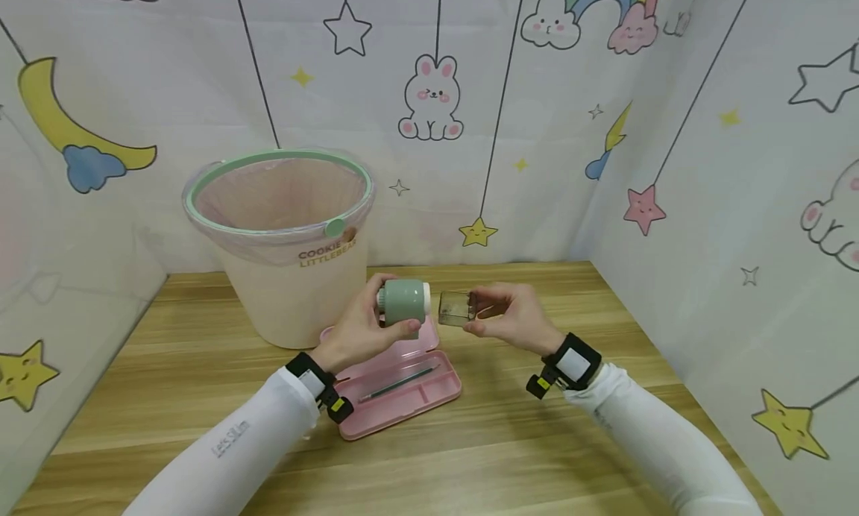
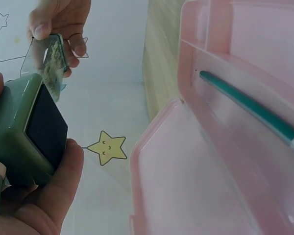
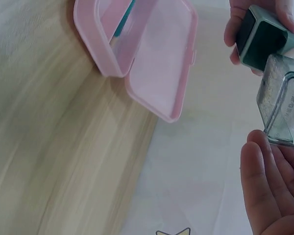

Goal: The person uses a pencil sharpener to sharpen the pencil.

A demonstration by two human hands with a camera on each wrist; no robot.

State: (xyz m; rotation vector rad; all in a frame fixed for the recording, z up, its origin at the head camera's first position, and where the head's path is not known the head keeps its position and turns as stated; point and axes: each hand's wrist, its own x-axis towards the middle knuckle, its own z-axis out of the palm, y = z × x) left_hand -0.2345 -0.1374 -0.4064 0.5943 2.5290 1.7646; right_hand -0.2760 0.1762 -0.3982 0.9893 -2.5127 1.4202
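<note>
Above the open pink case (image 1: 403, 397), both hands are up off the table (image 1: 201, 367), each holding one piece. Left hand (image 1: 359, 333) has its fingers and thumb wrapped round a green sharpener (image 1: 405, 303), which lies on its side, long axis running left-right, with its dark open end facing the right hand. You can see that dark opening best in the left wrist view, where the thumb sits right under it. Right hand (image 1: 510, 318) pinches a clear drawer (image 1: 456, 308) between thumb and fingertips, other fingers loosely curled behind it. The drawer lines up with the sharpener's open end, just beside it, small gap between them. It looks like there's greyish shavings stuck inside it, going by the right wrist view.

Case has its lid flopped back toward the bin (image 1: 282, 240), and a teal pencil (image 1: 396, 384) lies along one compartment. The bin stands just behind the case, clear bag over a green rim, a bit left of the hands. Nothing sits between the two pieces.
</note>
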